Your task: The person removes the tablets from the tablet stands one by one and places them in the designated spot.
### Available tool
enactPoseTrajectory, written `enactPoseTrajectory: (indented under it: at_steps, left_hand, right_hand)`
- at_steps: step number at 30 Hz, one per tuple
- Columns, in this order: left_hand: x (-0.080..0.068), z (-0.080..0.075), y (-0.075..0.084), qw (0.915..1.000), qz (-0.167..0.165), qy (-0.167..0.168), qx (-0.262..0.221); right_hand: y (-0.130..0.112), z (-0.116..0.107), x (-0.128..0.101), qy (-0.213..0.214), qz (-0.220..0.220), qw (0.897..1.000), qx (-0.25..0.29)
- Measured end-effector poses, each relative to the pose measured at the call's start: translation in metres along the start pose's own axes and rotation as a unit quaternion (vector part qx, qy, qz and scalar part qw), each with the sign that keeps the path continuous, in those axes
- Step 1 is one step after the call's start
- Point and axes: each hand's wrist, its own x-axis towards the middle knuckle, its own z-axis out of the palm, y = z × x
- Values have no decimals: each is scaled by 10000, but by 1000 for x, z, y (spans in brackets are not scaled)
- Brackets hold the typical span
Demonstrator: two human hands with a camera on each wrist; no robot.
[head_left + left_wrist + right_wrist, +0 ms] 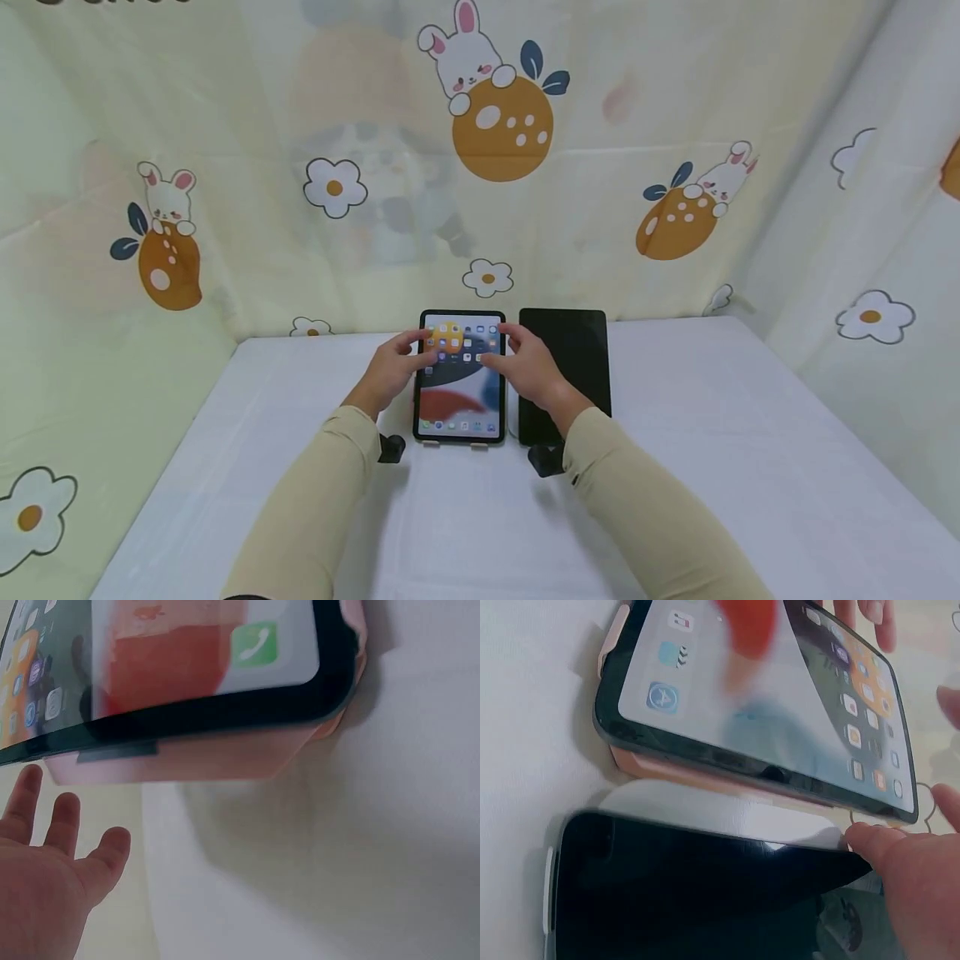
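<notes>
White cloth is spread over the table (720, 433). A lit tablet (460, 379) in a pink case is propped near the table's far edge at its middle; a dark-screened tablet (572, 350) is set just beside it on the right. The left hand (395, 367) is held at the lit tablet's upper left edge, fingers straight, grasping nothing. The right hand (527, 367) is held at its upper right edge, fingers relaxed and unclenched; contact cannot be told
</notes>
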Motion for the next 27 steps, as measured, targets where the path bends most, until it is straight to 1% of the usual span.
enactPoseTrajectory:
  at_steps: [4, 8, 13, 17, 20, 27]
  left_hand:
    - [2, 4, -6, 9996, 21, -33, -290]
    - [4, 6, -8, 9989, 84, -142, -438]
    - [6, 6, -8, 9988, 15, -181, -451]
    - [5, 6, -6, 9981, -63, -179, -586]
    - [4, 6, -5, 9976, -58, -156, -676]
    - [5, 4, -3, 9983, -26, -81, -584]
  right_hand:
    - [1, 3, 1, -99, 121, 9998, -92]
    - [0, 4, 2, -149, 198, 9997, 5]
    - [-1, 4, 5, -223, 354, 9990, 185]
    - [-3, 3, 5, -279, 446, 9984, 198]
    - [-5, 3, 4, -294, 498, 9981, 223]
    - [-7, 3, 3, -116, 363, 9989, 287]
